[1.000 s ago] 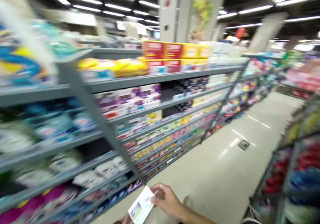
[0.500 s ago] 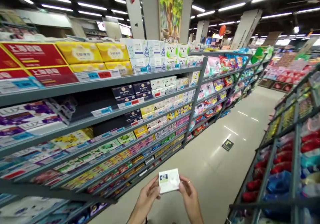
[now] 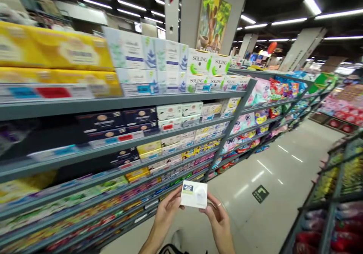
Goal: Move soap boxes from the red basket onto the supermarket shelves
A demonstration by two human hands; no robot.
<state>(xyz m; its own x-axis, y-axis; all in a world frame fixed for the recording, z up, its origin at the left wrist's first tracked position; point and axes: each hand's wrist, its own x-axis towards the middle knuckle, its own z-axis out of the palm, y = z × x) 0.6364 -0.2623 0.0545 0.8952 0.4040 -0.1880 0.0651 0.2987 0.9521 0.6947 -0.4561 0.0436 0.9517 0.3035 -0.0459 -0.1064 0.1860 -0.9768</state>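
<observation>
A small white soap box (image 3: 194, 200) with a dark blue label at its upper left is held up in front of me over the aisle floor. My left hand (image 3: 169, 205) grips its left end, and my right hand (image 3: 217, 213), with a ring on one finger, grips its right end. The printed face is turned towards me. Fingertips behind the box are partly hidden. Beyond it, the shelf rack to the left carries boxed soaps, among them white SOLING boxes (image 3: 198, 61), yellow boxes (image 3: 76, 53) and dark blue boxes (image 3: 140, 118).
Grey shelving (image 3: 170, 97) runs along my left, with bagged detergent (image 3: 262, 91) farther on. Another rack (image 3: 330, 208) with red packs stands on the right. Between them lies the shiny tiled floor (image 3: 238, 212), bearing a dark arrow sign (image 3: 260, 194).
My view has moved closer to the left shelf, whose boxes look larger. Both hands still hold the soap box, now slightly higher and further right in view.
</observation>
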